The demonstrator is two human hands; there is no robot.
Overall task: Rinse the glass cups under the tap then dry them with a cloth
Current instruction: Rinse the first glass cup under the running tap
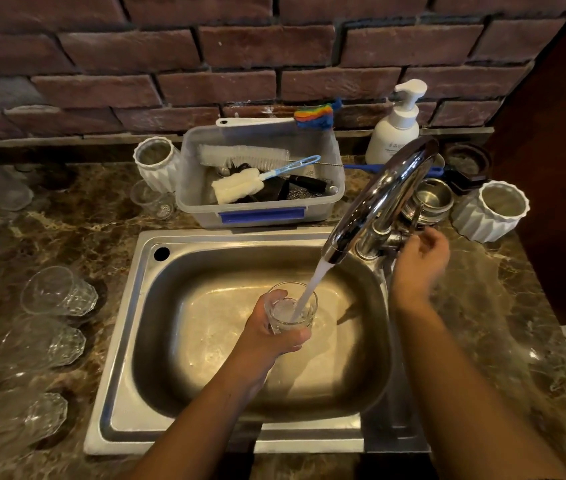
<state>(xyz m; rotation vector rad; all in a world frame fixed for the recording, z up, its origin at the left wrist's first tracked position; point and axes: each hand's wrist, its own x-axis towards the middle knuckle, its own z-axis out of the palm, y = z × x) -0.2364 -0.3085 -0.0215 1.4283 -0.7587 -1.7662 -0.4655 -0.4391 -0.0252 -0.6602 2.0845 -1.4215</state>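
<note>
Over the steel sink [129, 306], the left hand [267, 337] clamps the wet, slippery, fragile glass cup [292, 308] round its sidewall under the tap [378, 199] stream, right hand [420, 261] loosely curled at the handle.

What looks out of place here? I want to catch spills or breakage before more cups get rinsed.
Nothing broken or spilled. The glass cup sits upright in the left hand under the water stream, over the sink. The one oddity: several cups lie on their sides on the counter at left, so they might roll.
</note>
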